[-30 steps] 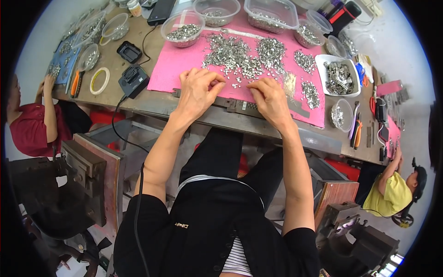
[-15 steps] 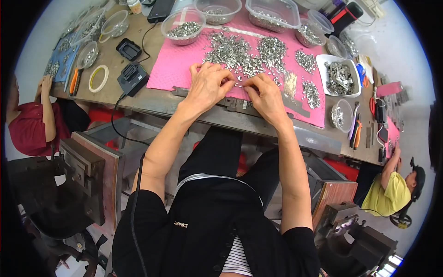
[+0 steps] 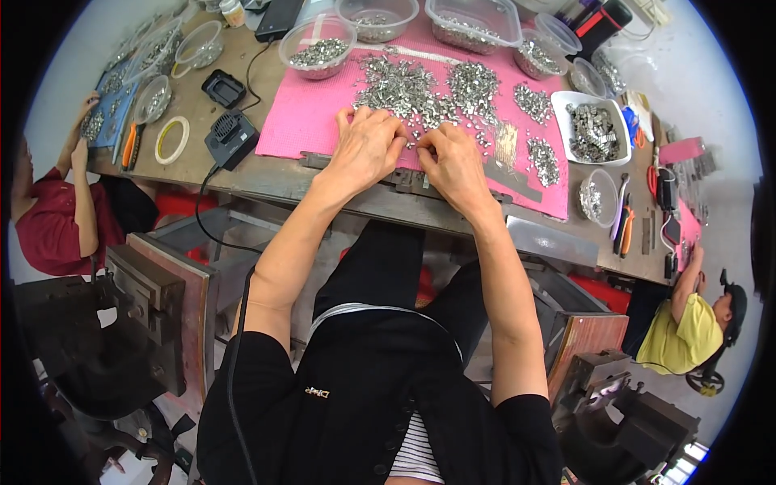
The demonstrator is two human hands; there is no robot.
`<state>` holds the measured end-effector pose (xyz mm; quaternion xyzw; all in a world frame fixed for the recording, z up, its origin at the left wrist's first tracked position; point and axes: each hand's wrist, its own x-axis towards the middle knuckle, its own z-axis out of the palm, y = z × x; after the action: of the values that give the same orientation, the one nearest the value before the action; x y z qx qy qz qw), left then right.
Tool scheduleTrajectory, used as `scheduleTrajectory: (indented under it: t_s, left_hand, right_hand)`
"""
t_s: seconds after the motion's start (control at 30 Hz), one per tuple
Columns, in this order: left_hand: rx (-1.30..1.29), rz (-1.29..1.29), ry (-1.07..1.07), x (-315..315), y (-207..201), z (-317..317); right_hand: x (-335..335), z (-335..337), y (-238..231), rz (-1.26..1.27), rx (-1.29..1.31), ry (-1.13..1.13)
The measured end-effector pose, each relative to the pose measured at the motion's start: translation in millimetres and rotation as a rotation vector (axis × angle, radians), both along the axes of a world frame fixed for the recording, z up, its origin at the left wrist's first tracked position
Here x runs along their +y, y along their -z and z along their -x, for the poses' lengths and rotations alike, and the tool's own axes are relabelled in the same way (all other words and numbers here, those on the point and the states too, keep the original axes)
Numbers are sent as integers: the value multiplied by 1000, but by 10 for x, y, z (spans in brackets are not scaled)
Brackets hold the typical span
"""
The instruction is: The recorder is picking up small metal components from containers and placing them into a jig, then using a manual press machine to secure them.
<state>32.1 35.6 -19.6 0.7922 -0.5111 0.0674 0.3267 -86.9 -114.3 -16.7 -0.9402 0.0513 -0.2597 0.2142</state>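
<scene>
My left hand [image 3: 368, 151] and my right hand [image 3: 455, 164] rest close together at the front of a pink mat [image 3: 291, 121], fingers bent and thumbs pressed to the fingertips. Whatever is pinched in either one is too small or hidden to make out. Below the fingertips, a dark metal bar fixture [image 3: 414, 183] runs along the table's front edge. Just beyond both hands spreads a heap of small silvery metal pieces [image 3: 396, 85], with a second heap [image 3: 473, 87] to its right. Smaller piles [image 3: 543, 162] lie further right, near a flat strip of thin pale rods [image 3: 507, 145].
Clear plastic tubs [image 3: 319, 56] of metal pieces line the far side, and a white tray [image 3: 621, 145] stands right. Tape roll [image 3: 170, 140], black charger [image 3: 232, 139] with its cable, and pliers [image 3: 624, 234] lie around. Co-workers sit at left [image 3: 61, 214] and right [image 3: 683, 335].
My right hand has shifted slightly left, closer to my left hand, which has barely moved. The left co-worker's hands have moved apart, one reaching further up.
</scene>
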Motion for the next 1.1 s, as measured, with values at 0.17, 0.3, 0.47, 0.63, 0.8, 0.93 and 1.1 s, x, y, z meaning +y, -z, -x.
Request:
scheduleTrajectory:
  t_s: [0.17,0.3,0.47,0.63,0.8,0.93,1.1]
  left_hand:
    - [22,79,-9,-6,-10,95]
    - [76,162,121,71,-90,318]
    - [78,209,211,39,11,485]
    - [14,207,220,-2,51,508]
    - [10,179,218,22,48,511]
    - [21,215,195,36,56,512]
    - [46,305,-50,117,0,239]
  right_hand:
    - [-56,46,-19,-78,19,-4]
    - [-90,314,-187,-408,51,7]
    - [-22,579,-142,-294,2,-65]
    - [10,627,-25,-110,-67,-73]
    - [50,642,-50,18,-91,-93]
    - [19,635,-79,17,-91,-88]
    - [-54,330,-141,-38,-85,-69]
